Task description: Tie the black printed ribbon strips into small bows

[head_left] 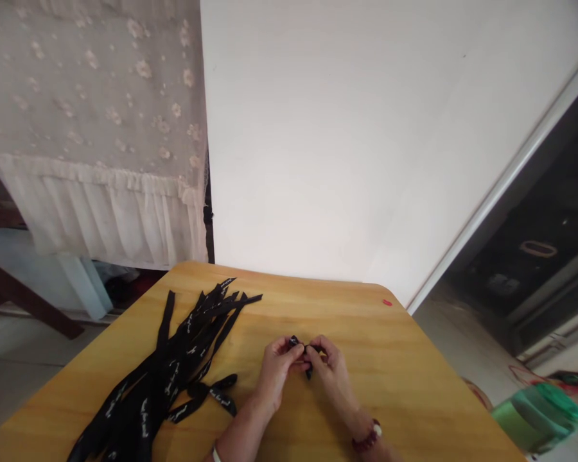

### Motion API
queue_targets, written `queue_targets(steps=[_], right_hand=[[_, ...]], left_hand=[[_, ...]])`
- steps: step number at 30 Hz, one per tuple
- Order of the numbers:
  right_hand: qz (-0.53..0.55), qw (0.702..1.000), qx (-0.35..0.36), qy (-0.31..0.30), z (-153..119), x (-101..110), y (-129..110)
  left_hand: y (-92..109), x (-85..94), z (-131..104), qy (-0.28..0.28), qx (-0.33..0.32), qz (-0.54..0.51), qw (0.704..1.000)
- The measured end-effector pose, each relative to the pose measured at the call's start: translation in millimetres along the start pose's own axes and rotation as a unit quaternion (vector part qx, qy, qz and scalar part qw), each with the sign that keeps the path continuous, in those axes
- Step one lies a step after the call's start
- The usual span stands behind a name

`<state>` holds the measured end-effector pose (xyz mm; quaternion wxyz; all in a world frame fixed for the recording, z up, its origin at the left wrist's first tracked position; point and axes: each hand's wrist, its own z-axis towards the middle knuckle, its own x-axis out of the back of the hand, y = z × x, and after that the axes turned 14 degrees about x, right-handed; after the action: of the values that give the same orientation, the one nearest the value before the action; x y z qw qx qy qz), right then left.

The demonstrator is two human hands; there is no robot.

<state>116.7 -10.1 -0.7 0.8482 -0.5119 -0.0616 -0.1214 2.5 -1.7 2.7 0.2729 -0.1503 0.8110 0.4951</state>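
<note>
Over the middle of the wooden table, my left hand (280, 367) pinches a small black ribbon (309, 371) between thumb and fingers. My right hand (330, 369) grips the same ribbon from the other side, thumb and fingertips pressed together. The two hands nearly touch, and the ribbon is gathered between them. Its exact shape is mostly hidden by my fingers. Left of my hands lies a finished-looking black ribbon bow (212, 393) with white lettering. Beside it spreads a pile of long black ribbon strips (173, 372), also printed in white.
The wooden table (366, 333) has rounded corners and meets a white wall panel (356, 141). A small red piece (387, 302) lies near its far right corner. A green transparent container (539, 414) stands off the right edge. A lace curtain (101, 128) hangs at the left.
</note>
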Motion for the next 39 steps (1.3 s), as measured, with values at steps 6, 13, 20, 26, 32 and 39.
queue_targets(steps=[6, 13, 20, 26, 32, 39], right_hand=[[-0.001, 1.000, -0.006, 0.003, -1.3, -1.3, -0.2], [0.026, 0.999, -0.023, 0.000, -1.2, -3.1, 2.3], [-0.012, 1.000, 0.003, 0.008, -1.4, -3.3, -0.3], [-0.046, 0.999, 0.016, 0.012, -2.4, -3.0, 2.7], [-0.083, 0.996, 0.033, -0.005, -0.6, -3.2, 1.7], [0.000, 0.998, -0.034, 0.043, 5.5, 4.6, 2.6]], left_hand=[[0.2, 0.0, 0.5, 0.013, -0.011, 0.029, 0.999], [-0.6, -0.7, 0.0, 0.009, -0.018, 0.030, 0.999], [-0.9, -0.3, 1.6, 0.026, -0.005, 0.026, 0.999], [-1.8, -0.2, 1.9, 0.027, -0.007, 0.013, 1.000], [-3.5, -0.7, 1.0, 0.023, -0.006, 0.015, 1.000], [-1.2, 1.0, 0.0, -0.042, 0.069, -0.026, 0.996]])
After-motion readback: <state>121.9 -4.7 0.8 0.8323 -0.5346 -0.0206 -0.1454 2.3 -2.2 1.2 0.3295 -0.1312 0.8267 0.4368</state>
